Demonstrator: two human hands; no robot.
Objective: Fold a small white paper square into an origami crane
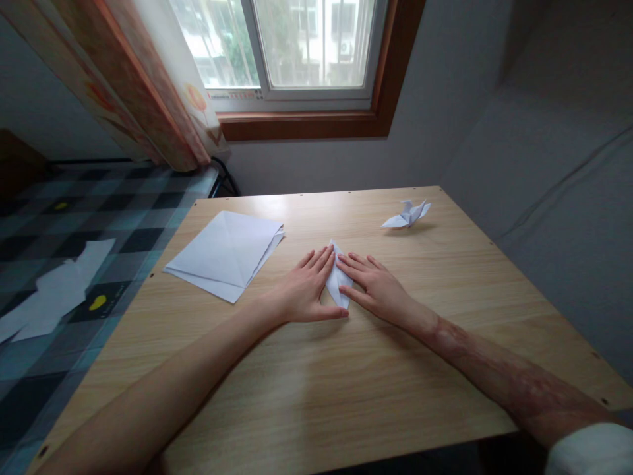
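Note:
A small folded piece of white paper [337,282], narrow and pointed, lies flat on the wooden table [346,382]. My left hand [304,290] lies flat on its left side, fingers stretched out and thumb along its lower edge. My right hand [378,287] presses flat on its right side, fingers extended towards the paper's tip. Both hands cover the paper's outer edges.
A stack of white sheets [227,254] lies at the table's left. A finished white paper bird [408,216] stands at the far right. Left of the table is a checked bed cover [74,218] with loose paper pieces [54,290]. A window and curtain are behind.

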